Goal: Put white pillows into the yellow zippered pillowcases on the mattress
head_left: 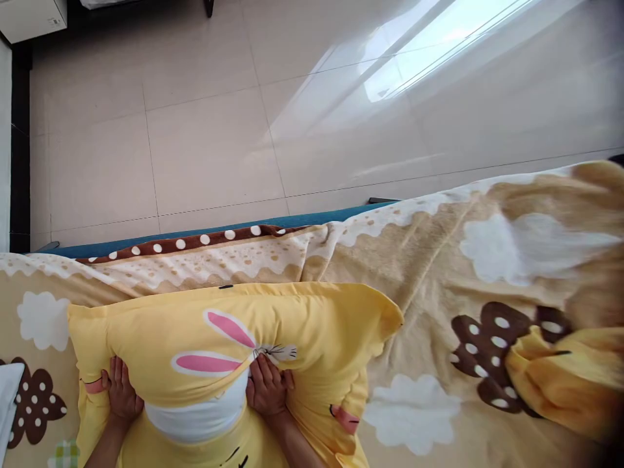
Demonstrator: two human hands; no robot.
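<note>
A yellow pillow (312,325) with a white rabbit print and pink ears lies on a beige blanket (429,273) near the bottom left. My left hand (119,392) presses on its left side, fingers stretched out on the cloth. My right hand (267,387) rests flat on its middle, just right of the rabbit's white face, fingers spread. Neither hand is wrapped round anything.
The blanket bears white clouds and brown spotted shapes and covers a bed with a blue edge (205,231). A second yellow cushion (565,377) lies at the right. Glossy pale floor tiles (205,130) stretch beyond. A white object (8,390) shows at the left edge.
</note>
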